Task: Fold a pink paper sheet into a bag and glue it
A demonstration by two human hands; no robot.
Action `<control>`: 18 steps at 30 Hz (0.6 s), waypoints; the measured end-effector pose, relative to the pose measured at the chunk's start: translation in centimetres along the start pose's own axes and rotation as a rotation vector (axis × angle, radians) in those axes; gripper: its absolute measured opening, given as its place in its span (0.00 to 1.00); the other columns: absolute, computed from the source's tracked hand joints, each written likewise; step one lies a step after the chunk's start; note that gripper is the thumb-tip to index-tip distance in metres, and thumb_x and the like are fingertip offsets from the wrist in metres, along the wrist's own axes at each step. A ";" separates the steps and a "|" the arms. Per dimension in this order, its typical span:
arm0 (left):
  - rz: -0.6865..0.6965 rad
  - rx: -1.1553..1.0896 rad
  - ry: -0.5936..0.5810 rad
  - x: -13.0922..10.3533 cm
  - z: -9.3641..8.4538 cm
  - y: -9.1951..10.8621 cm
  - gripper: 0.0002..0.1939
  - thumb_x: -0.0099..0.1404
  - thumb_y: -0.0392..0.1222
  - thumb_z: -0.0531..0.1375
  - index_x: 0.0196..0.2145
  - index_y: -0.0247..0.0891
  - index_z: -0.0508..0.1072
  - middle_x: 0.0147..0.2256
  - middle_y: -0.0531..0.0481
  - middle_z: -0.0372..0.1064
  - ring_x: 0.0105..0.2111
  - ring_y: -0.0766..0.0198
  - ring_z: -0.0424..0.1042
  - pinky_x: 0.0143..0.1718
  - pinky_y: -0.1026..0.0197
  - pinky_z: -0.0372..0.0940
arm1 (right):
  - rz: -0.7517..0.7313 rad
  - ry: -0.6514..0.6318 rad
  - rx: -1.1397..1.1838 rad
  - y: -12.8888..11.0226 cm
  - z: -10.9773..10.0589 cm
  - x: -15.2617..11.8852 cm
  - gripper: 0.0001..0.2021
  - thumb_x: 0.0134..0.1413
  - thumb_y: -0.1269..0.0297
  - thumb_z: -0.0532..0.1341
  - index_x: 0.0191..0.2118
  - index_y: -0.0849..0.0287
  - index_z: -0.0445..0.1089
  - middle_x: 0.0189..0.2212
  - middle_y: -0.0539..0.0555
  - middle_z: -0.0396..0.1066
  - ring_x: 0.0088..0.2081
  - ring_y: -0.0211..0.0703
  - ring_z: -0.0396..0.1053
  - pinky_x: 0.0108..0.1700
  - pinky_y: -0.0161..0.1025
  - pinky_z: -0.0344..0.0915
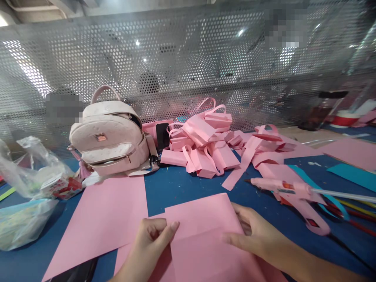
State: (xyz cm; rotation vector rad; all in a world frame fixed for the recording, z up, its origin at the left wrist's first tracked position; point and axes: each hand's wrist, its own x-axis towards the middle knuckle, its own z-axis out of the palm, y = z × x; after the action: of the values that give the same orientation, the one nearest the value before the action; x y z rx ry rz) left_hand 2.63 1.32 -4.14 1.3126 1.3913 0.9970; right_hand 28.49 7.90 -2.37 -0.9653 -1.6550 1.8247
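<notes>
Between my two hands is a folded sheet of pink paper (202, 223), with a crease running across it. My left hand (154, 243) pinches its left edge between thumb and fingers. On the right side, my right hand (252, 227) grips the paper, thumb on the front face and fingers behind. More pink sheets lie beneath it, and a large pink sheet (102, 219) rests flat to the left. A pink hot glue gun (293, 192) with a glue stick in its back lies to the right of my right hand.
Small pink paper bags (202, 141) are heaped at the back beside a pale backpack (110, 137) and a phone (162, 136). Plastic bags (26, 223) and a small box (61, 186) sit at left. Blue paper strips (352, 176) lie right. A perforated metal screen (182, 70) stands behind.
</notes>
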 end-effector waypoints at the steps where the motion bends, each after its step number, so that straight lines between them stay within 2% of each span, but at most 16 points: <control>1: -0.001 0.004 0.006 0.0 0.0 0.0 0.36 0.63 0.73 0.54 0.19 0.42 0.45 0.22 0.58 0.38 0.24 0.68 0.38 0.25 0.60 0.39 | -0.002 -0.001 0.004 0.1 0.0 0.0 0.38 0.44 0.52 0.74 0.61 0.60 0.69 0.56 0.65 0.73 0.57 0.64 0.71 0.56 0.51 0.71; 11: 0.005 0.027 0.009 -0.2 0.0 0.0 0.37 0.61 0.76 0.53 0.18 0.42 0.45 0.22 0.59 0.38 0.24 0.68 0.38 0.25 0.60 0.40 | -0.012 -0.003 0.030 0.3 -0.1 0.0 0.36 0.44 0.55 0.74 0.60 0.59 0.69 0.57 0.64 0.72 0.59 0.65 0.69 0.57 0.52 0.70; 18: 0.006 0.050 0.007 0.0 0.0 0.2 0.37 0.62 0.76 0.53 0.19 0.42 0.45 0.22 0.58 0.39 0.24 0.68 0.39 0.25 0.60 0.41 | -0.011 0.003 0.027 0.3 0.0 -0.1 0.36 0.43 0.55 0.75 0.59 0.59 0.70 0.55 0.64 0.74 0.57 0.64 0.71 0.57 0.52 0.71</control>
State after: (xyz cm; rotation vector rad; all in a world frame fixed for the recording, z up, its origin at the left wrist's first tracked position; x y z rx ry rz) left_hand 2.62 1.31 -3.97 1.3516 1.4270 0.9774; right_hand 28.58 7.80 -2.61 -0.9455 -1.6260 1.8329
